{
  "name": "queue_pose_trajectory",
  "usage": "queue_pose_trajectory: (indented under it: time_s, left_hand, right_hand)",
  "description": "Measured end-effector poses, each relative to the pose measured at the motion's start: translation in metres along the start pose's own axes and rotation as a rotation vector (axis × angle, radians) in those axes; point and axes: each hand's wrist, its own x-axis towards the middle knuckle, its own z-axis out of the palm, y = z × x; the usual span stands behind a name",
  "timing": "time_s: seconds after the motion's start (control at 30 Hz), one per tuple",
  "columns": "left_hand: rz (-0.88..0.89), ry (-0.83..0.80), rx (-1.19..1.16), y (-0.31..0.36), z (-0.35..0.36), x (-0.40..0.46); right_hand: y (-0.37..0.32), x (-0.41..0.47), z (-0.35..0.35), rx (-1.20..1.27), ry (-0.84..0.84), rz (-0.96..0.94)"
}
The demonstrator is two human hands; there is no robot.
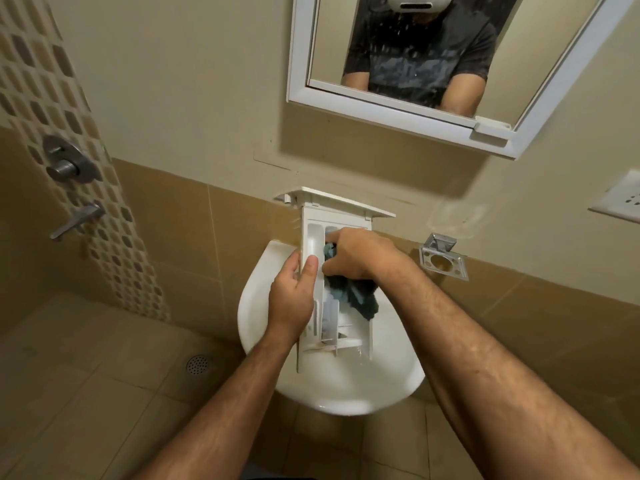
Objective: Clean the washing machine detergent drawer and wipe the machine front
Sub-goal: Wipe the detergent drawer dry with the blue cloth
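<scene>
While gripping the detergent drawer [334, 292] over the white sink [256, 306] at frame center, the left hand [292, 296] is steadying its left edge & the right hand [360, 254] is pushing a dark teal cloth [360, 296] into a compartment. Drawer cleaning is underway; machine front, not in view, prob. left to wipe.

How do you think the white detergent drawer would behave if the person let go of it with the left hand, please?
The detergent drawer looks like rigid thin plastic, probably light: the left hand alone holds it over the sink. Standing on end, it would likely tip, and could be slippery if wet.
</scene>
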Motion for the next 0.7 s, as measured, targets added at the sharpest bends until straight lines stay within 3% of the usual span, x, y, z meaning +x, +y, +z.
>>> queue_pose_trajectory:
  time_s: [0.1,0.4,0.57,0.7]
  left_hand:
    - [-0.018,0.004,0.001,-0.002,0.005,0.000]
    - [0.004,0.029,-0.052,0.003,0.006,0.008]
    - [0.008,0.045,-0.032,0.002,0.009,0.005]
    - [0.009,0.059,-0.054,0.014,0.018,0.013]
  right_hand:
    - [-0.004,0.001,0.004,-0.090,0.006,-0.011]
    - [-0.005,0.002,0.010,-0.049,0.156,-0.033]
    - [0.005,0.005,0.003,-0.016,0.070,-0.029]
    - [0.005,0.009,0.001,0.048,0.303,-0.030]
